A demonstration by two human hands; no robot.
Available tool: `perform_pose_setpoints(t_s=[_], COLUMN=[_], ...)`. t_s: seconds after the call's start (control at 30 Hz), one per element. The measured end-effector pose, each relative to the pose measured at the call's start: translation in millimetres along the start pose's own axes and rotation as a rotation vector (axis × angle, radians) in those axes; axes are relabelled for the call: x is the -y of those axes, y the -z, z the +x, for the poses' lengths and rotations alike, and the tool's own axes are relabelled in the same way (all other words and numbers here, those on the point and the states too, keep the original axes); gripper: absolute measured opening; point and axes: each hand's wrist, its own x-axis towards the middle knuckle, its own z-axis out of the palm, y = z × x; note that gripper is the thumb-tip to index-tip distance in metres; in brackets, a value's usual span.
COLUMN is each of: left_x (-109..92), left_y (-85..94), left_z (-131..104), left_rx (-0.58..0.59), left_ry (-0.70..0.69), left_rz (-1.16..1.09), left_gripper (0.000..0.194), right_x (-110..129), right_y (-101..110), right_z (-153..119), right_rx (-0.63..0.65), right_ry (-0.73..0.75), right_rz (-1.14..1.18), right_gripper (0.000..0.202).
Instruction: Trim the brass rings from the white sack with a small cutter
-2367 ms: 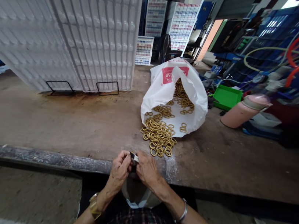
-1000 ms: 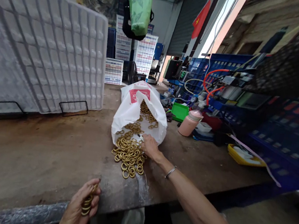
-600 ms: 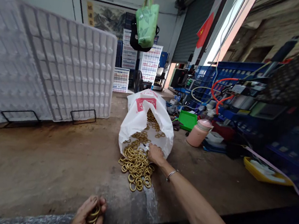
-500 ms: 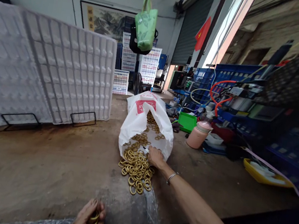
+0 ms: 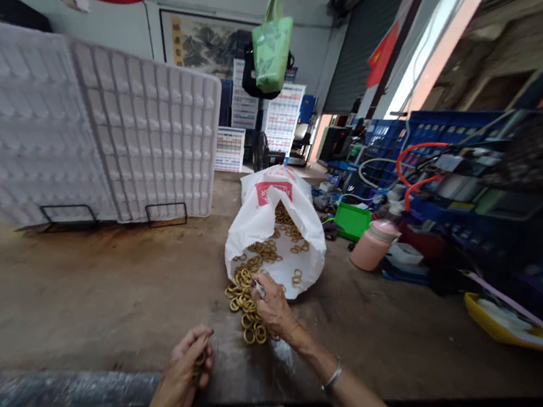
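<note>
My left hand is closed around several brass rings near the table's front edge. Over a loose pile of brass-coloured rings, my right hand is closed on a thin pale tool with a dark tip; its exact kind is too small to make out. The pile spills from the mouth of a white plastic bag with red print, lying on its side. More rings lie inside the bag. My right hand hides part of the pile.
White moulded trays stand upright at left in black wire holders. To the right are a green tray, a pink bottle and a yellow tray. A green bag hangs beyond the table.
My right hand has drawn back from the bag's mouth to the pile, the tool still in it. My left hand, holding rings, has risen forward and right, closer to the pile.
</note>
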Motion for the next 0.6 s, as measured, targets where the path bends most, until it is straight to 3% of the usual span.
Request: perform_pose_setpoints(t_s=[0.2, 0.4, 0.6], left_x=[-1, -3, -3], left_y=[-21.2, -33.3, -32.3], left_z=[0, -17, -30], left_rx=[-0.024, -0.033, -0.043], left_ry=[-0.166, -0.193, -0.191], left_rz=[0.248, 0.374, 0.406], left_gripper=[0.048, 0.041, 0.038], right_x=[33, 44, 55], right_y=[-18, -24, -22], right_z=[-38, -55, -64], right_rx=[0.011, 0.039, 0.069], right_ry=[0.055, -0.024, -0.037], right_rz=[0.257, 0.378, 0.414], right_gripper=[0.010, 0.008, 0.009])
